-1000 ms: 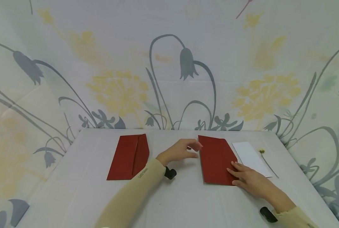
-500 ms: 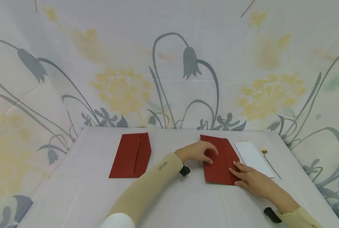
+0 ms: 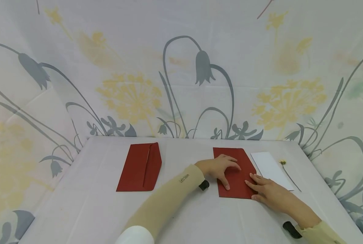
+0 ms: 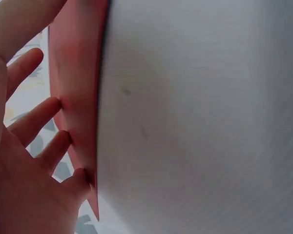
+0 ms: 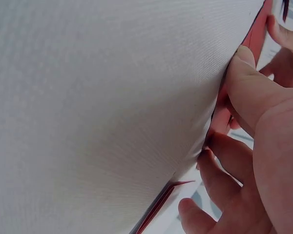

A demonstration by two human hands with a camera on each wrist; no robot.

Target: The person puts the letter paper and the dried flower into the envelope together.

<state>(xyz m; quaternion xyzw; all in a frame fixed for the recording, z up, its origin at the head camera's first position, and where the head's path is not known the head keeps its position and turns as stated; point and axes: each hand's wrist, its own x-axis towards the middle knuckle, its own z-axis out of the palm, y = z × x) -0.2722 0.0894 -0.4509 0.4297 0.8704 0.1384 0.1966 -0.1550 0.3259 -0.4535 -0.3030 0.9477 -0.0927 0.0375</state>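
Note:
A red envelope lies flat on the white table, right of centre. My left hand reaches over its left side, fingers spread and fingertips touching the paper. In the left wrist view, several fingertips of that hand press on the red surface. On the envelope's right edge rests my right hand, its fingers stretched out across the flap side. The right wrist view has the right thumb and fingers at the red edge, with part of the left hand beyond.
A second red envelope lies at the left with a raised flap edge. Right of the touched envelope are a white card, partly behind the right hand, and a thin-stemmed yellow flower. A flower-patterned cloth hangs behind the table.
My left hand has moved right, from beside the envelope onto its left part, then slightly lower with fingers spreading. The right hand stays on the right edge. The view has shifted slightly.

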